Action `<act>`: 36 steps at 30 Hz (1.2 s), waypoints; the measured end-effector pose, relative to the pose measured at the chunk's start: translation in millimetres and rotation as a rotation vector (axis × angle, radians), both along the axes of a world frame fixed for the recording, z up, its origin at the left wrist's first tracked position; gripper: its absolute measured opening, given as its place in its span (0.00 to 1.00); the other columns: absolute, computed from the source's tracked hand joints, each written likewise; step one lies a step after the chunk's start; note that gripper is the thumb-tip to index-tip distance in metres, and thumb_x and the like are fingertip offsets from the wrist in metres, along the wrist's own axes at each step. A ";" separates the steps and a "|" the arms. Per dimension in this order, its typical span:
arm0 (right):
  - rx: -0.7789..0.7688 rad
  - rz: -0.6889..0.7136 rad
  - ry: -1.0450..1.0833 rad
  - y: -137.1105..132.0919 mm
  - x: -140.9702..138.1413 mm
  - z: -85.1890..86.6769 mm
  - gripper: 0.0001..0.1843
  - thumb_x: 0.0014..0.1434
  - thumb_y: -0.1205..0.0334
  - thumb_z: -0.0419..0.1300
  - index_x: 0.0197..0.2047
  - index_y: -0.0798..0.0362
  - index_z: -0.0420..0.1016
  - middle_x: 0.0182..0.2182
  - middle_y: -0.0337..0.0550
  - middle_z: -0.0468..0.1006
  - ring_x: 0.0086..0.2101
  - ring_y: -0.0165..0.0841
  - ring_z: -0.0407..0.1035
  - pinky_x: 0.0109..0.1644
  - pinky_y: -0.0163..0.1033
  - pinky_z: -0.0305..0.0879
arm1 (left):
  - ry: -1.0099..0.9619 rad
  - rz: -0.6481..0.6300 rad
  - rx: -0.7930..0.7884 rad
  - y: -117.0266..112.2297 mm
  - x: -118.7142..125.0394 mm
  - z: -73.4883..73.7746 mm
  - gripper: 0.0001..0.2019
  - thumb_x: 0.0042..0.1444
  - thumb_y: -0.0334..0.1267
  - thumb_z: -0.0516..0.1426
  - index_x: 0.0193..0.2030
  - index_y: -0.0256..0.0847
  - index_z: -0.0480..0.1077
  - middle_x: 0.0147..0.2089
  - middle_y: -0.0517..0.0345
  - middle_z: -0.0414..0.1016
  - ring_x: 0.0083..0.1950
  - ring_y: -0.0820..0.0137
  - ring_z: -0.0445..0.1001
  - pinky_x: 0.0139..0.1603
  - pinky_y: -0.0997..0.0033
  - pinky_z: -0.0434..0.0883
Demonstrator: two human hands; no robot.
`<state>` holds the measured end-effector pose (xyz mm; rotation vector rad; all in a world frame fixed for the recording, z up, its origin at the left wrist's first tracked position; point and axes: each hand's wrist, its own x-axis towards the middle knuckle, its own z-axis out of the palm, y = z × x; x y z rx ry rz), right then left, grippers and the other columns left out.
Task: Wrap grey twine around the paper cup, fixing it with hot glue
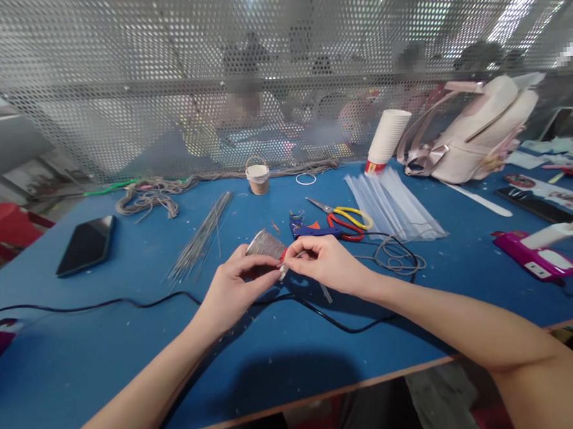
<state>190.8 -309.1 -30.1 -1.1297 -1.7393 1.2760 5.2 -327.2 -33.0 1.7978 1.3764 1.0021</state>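
Tilted on its side over the table is a paper cup (265,245) with grey cord wrapped around part of it and red showing near one end. My left hand (239,279) is closed on the cup. At the cup's red end, my right hand (325,260) pinches what looks like the grey cord, its fingertips close to those of my left hand. The grip partly hides that end. A loose coil of grey cord (396,259) lies to the right. Just beyond my right hand are a blue glue gun (311,227) and scissors (347,217) with yellow and red handles.
Thin grey rods (203,236) and a phone (87,245) lie left. A small handled basket (258,177) stands at the back, near stacked paper cups (387,137), clear strips (387,202) and a pale backpack (475,132). A black cable (332,322) crosses the table; a purple power strip (536,257) lies right.
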 end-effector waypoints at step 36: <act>0.442 0.051 -0.173 2.7 5.8 -7.3 0.05 0.51 0.74 0.61 0.28 0.55 0.75 0.26 0.35 0.69 0.26 0.24 0.62 0.34 0.32 0.59 | -0.150 0.047 -0.185 1.9 1.1 -5.9 0.30 0.43 0.42 0.61 0.56 0.40 0.62 0.41 0.55 0.75 0.38 0.67 0.74 0.34 0.70 0.69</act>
